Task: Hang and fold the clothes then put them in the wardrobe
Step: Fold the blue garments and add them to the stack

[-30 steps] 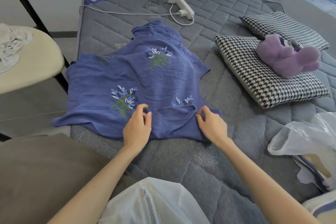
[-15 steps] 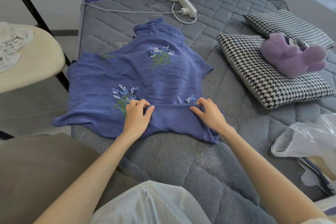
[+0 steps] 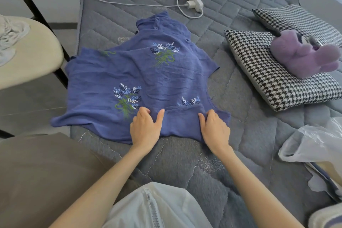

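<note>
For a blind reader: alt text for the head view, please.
Left hand and right hand hold the near edge of a blue top spread on a grey mattress. Checked pillows and a purple toy lie at right.

Matt crinkled blue cloth top (image 3: pixel 140 79) lies on quilted grey fabric mattress (image 3: pixel 240 29); plush toy (image 3: pixel 299 55) looks fuzzy.

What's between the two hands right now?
In the head view, only a creased band of the blue embroidered top lies between the left hand and the right hand.
</note>
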